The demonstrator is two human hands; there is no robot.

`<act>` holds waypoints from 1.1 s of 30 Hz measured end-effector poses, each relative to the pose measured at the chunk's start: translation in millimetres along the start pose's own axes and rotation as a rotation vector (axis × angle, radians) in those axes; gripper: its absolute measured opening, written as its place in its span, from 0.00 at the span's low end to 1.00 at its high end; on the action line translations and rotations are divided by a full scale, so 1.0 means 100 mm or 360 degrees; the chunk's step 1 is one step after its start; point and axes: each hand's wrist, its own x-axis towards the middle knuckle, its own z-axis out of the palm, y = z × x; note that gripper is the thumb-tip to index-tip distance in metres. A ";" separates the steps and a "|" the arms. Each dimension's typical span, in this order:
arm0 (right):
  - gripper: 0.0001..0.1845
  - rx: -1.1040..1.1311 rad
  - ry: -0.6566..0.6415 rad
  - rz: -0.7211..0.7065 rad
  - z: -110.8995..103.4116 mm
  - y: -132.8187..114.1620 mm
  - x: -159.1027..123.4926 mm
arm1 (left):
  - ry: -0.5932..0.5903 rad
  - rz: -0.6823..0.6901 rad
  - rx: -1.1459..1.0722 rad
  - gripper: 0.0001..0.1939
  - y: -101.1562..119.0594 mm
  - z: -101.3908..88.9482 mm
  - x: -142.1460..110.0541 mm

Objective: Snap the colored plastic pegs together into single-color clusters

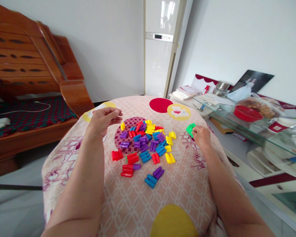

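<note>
Above the left side of the table, my left hand (105, 120) hovers with its fingers loosely bent and apart, and nothing shows in it. The nearest piece to it is a small yellow plastic block (122, 126). On the right, my right hand (201, 135) is closed, pinching green plastic blocks (190, 129) by their near end. Between the hands lies a loose pile of tube-shaped plastic blocks: purple blocks (141, 142), blue blocks (145, 156), red blocks (117, 154) and yellow blocks (170, 158). Closer to me, a purple block (158, 172) touches a blue one (151, 180).
A patterned cloth (128, 204) covers the round table. To the left stands a wooden bench (71, 95). A glass shelf (268, 135) on the right carries a red bowl (248, 113), papers and bags. A tall white cabinet-like unit (159, 62) stands behind.
</note>
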 end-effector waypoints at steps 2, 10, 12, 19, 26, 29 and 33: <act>0.11 -0.0057 -0.0004 -0.0006 0.01 -0.01 -0.02 | -0.0002 0.0018 -0.0016 0.12 0.00 -0.01 0.00; 0.11 0.0431 0.0154 -0.0409 -0.16 -0.51 -0.22 | 0.0043 0.0004 -0.0006 0.12 0.06 0.01 -0.05; 0.13 0.0742 0.0033 -0.0744 -0.23 -0.85 -0.38 | 0.0020 0.0003 -0.0007 0.13 0.07 0.02 -0.07; 0.25 0.1096 -0.0381 -0.1442 -0.16 -1.79 -0.99 | -0.0051 0.0064 -0.0030 0.15 0.05 0.04 -0.07; 0.16 0.1504 -0.0262 -0.1238 -0.03 -1.79 -1.06 | -0.0064 0.0130 -0.0107 0.15 0.09 -0.01 -0.10; 0.20 0.1420 -0.0286 -0.1305 0.01 -1.80 -1.04 | -0.0044 0.0131 -0.0102 0.15 0.09 -0.03 -0.10; 0.22 0.1104 -0.0476 -0.1482 0.06 -1.86 -1.06 | -0.0060 0.0123 -0.0104 0.16 0.08 -0.02 -0.09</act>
